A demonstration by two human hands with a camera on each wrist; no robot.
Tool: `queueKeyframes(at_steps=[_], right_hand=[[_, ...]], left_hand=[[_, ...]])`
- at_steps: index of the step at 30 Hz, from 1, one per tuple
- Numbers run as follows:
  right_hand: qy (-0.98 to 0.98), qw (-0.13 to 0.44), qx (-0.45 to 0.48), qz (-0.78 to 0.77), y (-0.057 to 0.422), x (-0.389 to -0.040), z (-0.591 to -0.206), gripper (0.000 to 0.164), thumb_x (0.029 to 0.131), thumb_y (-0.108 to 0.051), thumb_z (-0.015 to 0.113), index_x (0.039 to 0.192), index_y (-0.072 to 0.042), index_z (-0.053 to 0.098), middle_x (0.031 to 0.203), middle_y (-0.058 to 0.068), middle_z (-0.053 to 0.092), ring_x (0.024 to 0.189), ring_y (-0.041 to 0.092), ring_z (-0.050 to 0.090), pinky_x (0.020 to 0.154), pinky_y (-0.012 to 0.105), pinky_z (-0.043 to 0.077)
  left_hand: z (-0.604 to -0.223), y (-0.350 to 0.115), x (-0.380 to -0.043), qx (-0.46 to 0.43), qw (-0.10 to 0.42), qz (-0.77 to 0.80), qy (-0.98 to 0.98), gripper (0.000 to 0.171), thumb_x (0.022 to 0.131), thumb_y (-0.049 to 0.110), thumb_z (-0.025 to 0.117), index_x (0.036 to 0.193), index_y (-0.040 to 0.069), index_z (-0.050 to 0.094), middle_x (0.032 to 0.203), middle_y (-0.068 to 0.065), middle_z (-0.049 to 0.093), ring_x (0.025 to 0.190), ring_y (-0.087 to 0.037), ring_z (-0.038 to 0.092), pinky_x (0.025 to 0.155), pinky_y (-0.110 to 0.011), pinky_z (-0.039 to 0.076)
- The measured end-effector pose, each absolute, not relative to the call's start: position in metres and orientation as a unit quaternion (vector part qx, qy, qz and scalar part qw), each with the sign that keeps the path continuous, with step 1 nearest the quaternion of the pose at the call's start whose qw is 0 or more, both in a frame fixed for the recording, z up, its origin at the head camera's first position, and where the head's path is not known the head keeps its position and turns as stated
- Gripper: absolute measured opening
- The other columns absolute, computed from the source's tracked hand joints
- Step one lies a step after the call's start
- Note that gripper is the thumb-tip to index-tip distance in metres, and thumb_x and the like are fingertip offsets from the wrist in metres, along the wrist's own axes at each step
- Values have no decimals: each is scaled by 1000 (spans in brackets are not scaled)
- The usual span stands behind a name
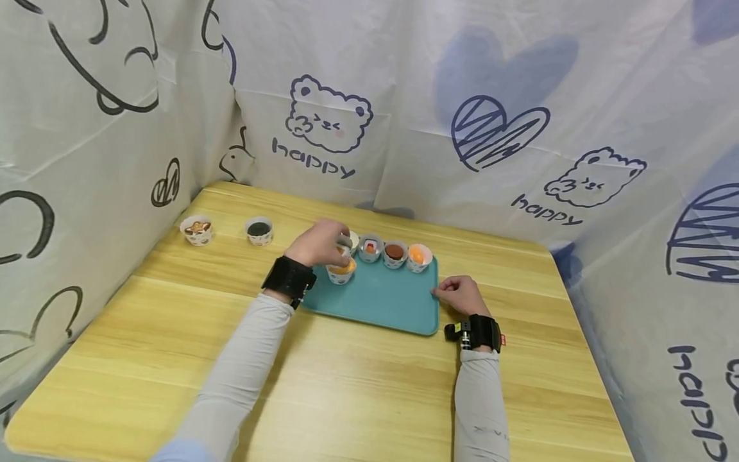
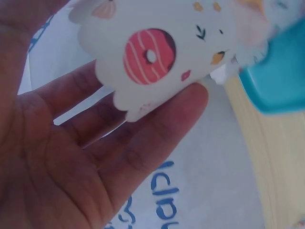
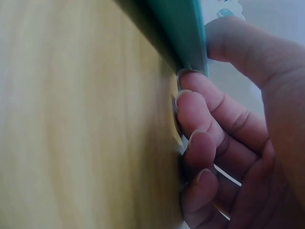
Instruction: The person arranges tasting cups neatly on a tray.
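Note:
My left hand (image 1: 319, 242) holds a white paper cup (image 1: 340, 277) with orange-yellow contents above the tray's left part. In the left wrist view, a pink doughnut is printed on this paper cup (image 2: 150, 57), and the fingers wrap its side. I cannot tell whether its base touches the tray. At the tray's right edge, my right hand (image 1: 462, 295) pinches the rim of the teal tray (image 1: 392, 298). The right wrist view has the thumb against one side of the tray edge (image 3: 183, 33) and the index fingertip against the other; the remaining fingers curl below.
Along the tray's back stand a pale-filled cup (image 1: 353, 239), a cup with red and white contents (image 1: 370, 249), a brown-filled cup (image 1: 395, 255) and an orange-filled cup (image 1: 419, 258). Left on the wooden table (image 1: 358, 385) are a dark-green-filled cup (image 1: 259, 231) and a brown-and-white-filled cup (image 1: 197, 231).

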State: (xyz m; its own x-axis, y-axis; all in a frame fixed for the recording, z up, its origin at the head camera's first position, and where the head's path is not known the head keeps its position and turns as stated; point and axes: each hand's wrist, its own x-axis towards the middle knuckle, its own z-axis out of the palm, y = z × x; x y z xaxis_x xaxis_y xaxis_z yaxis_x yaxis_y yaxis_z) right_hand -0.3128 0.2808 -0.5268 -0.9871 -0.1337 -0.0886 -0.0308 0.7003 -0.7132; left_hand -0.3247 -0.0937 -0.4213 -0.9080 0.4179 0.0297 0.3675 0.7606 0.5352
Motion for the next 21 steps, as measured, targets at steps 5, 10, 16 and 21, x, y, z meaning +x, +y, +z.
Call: queueKeyframes(at_steps=[5,10,16,21], right_hand=[[917,69,-40,-390,281,-313,-527,22,91,-26,77,89,-4,74,74,4,66,68,18,56,70,31,46],[918,70,-35,-388,283,-314,-529,23,91,-28,77,90,-5,74,75,3,66,68,17,56,69,29,46],[917,68,-33,-391,283,-313,-529,23,91,-27,77,90,-4,74,76,4,66,69,18,56,71,31,46],[914,67,-36,-400,284,-314,-530,22,91,-26,77,89,-5,74,73,3,65,67,16,55,69,29,46]], left_hand=[[-424,-79,-328,223,43,274,935,57,75,14,83,126,-3,66,123,-18,67,106,-31,63,93,-46,53],[-426,-64,-329,236,36,274,931,53,76,14,82,125,-2,67,119,-15,68,97,-26,61,89,-42,53],[-429,-48,-332,262,44,285,921,50,79,14,82,124,-2,67,118,-15,69,99,-26,63,89,-41,53],[-435,-37,-335,279,43,282,917,46,80,13,81,121,0,68,113,-13,70,88,-22,59,81,-37,52]])
